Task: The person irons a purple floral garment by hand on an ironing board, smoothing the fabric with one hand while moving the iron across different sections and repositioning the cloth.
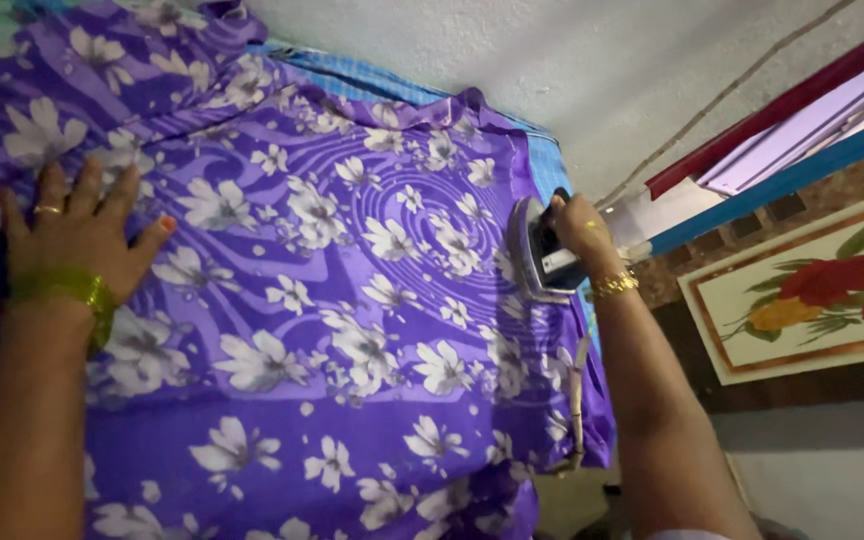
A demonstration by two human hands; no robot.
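— What is the right hand [580, 228] doing?

— It is closed around the handle of a clothes iron [542, 252], gripping it. The iron sits on the far right part of a purple cloth with white flowers [332, 300], close to the cloth's right edge. A gold bangle [615, 285] circles that wrist.

— And the left hand [77, 235]?

— Open and flat, fingers spread, palm pressed down on the cloth at its left side. It holds nothing. There is a ring [48, 210] on one finger, orange polish on the thumbnail, and a gold-green bangle [72, 290] at the wrist. The two hands are well apart, with a broad stretch of cloth between them.

— How does the cloth lie?

— Spread out over the worktop, covering nearly all of it, with a swirling pattern near the iron. A blue striped underlay [372, 78] shows along the far edge and beside the iron. The cloth's near right corner hangs over the edge.

— Anything by the iron?

— A cord [579, 400] runs down along the cloth's right edge below it.

— And around?

— A pale wall [592, 70] beyond the worktop, and on the right a framed panel with red and yellow flowers [812, 290].
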